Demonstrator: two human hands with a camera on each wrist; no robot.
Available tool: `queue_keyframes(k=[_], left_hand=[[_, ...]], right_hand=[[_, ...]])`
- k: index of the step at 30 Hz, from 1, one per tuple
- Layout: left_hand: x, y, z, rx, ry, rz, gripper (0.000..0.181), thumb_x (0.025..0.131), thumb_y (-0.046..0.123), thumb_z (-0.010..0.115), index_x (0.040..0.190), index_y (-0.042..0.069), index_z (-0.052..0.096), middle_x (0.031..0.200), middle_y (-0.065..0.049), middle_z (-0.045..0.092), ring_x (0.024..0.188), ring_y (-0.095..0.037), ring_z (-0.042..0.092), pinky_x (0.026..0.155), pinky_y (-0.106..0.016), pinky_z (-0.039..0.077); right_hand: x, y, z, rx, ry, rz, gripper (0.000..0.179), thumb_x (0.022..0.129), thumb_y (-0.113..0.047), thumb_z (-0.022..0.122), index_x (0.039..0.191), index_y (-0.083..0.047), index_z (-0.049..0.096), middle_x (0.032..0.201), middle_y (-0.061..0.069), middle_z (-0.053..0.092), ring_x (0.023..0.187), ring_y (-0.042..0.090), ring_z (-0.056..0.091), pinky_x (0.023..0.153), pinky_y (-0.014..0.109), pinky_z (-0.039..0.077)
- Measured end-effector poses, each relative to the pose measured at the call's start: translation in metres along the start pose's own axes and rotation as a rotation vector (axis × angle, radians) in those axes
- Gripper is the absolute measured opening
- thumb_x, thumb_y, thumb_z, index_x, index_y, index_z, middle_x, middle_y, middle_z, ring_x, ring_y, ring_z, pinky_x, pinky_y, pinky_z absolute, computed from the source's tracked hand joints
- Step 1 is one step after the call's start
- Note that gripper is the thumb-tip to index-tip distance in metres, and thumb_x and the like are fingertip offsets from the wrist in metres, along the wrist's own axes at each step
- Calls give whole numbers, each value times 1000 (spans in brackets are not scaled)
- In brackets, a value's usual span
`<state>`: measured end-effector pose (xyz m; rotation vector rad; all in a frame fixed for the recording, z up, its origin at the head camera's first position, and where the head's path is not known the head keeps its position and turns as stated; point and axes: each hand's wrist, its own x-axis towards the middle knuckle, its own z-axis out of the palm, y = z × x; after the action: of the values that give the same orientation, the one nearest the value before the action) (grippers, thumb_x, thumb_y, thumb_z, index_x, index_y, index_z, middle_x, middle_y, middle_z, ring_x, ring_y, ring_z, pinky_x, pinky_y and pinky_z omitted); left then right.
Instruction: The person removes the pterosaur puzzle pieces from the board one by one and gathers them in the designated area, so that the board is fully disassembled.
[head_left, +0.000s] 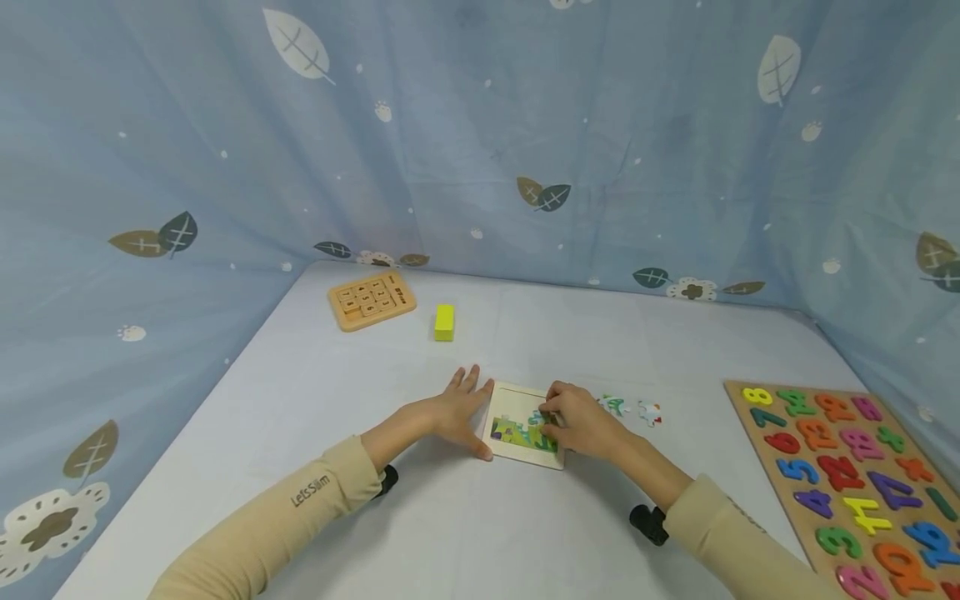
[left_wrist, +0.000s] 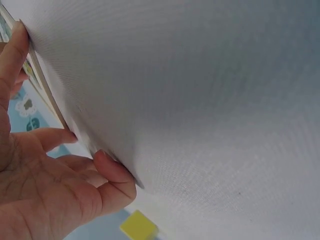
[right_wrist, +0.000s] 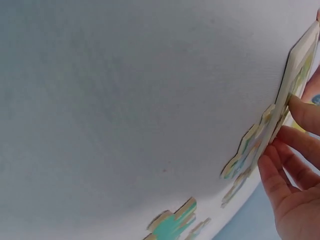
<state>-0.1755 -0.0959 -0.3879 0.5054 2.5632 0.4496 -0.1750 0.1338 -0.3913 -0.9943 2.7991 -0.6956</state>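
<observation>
A small wooden jigsaw tray (head_left: 525, 454) lies on the table, its lower part filled with green and purple pieces and its upper part bare wood. My left hand (head_left: 457, 412) spreads along its left edge, with thumb and fingertips against the frame. In the left wrist view the same hand (left_wrist: 60, 185) touches the tray's rim (left_wrist: 47, 90). My right hand (head_left: 588, 421) bends over the right side of the tray, pinching a jigsaw piece (head_left: 551, 418) mostly hidden by the fingers. Seen from the right wrist, thumb and fingers (right_wrist: 300, 145) meet right at the tray's edge.
Loose jigsaw pieces (head_left: 615, 406) lie just right of the right hand, with a red and white piece (head_left: 650, 412) beyond. A yellow block (head_left: 444, 322) and a wooden number slide puzzle (head_left: 371, 300) are farther back. A colourful number board (head_left: 847, 483) occupies the right side.
</observation>
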Motion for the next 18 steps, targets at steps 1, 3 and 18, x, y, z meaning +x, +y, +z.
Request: queue_keyframes(k=[1,3,18], left_hand=[[0,-1,1,1,2,-1,111,73,45,81,154,5,16,161,-21,-3,149,-39,-7,120,-54,10],[0,-1,1,0,3,-5,112,72,45,82,154,5,17,161,-21,-3,149,-39,-7,120,-54,10],[-1,1,1,-18,4,-15,111,72,45,82,154,7,17,161,-19,-3,149,-37,-7,119,-55,10]], right_hand=[[1,1,0,-4,-2,-5,24,82,-6,73,102,8,71,94,8,62,77,12,52,65,23,46],[3,2,1,-3,-9,-12,21,83,-7,73,101,4,72,95,7,63,78,12,54,67,24,48],[-1,2,2,60,-42,-50,21,82,-7,73,100,3,72,93,5,62,75,10,51,64,17,45]])
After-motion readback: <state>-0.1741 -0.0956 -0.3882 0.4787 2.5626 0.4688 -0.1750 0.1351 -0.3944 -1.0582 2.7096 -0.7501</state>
